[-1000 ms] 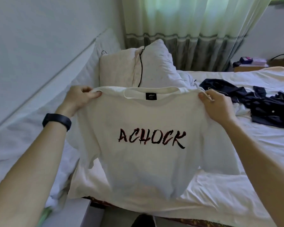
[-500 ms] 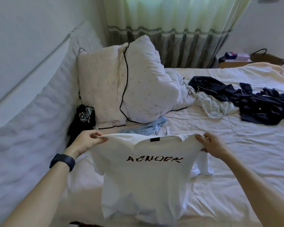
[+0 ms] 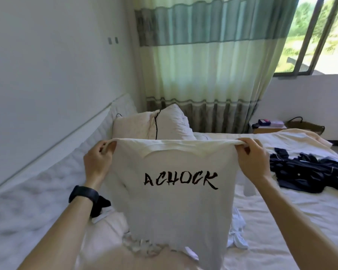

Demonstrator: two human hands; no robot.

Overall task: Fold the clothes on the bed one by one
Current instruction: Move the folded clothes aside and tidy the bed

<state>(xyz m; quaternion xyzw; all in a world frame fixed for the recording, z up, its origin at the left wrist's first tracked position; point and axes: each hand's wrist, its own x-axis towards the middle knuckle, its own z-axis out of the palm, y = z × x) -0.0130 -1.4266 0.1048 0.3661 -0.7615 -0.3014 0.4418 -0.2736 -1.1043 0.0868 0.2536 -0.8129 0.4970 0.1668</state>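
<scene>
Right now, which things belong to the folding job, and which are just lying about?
Job: white T-shirt lettered ACHOCK, held by left hand and right hand; crumpled dark navy garment on the white bed.
Lying about: white pillows, green striped curtain, brown woven basket.

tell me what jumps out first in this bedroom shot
The white T-shirt printed ACHOCK is held up mid-frame; the left hand and right hand pinch its top corners. To the right, a dark clothes heap lies on the bed, and a green-banded curtain hangs behind.
</scene>
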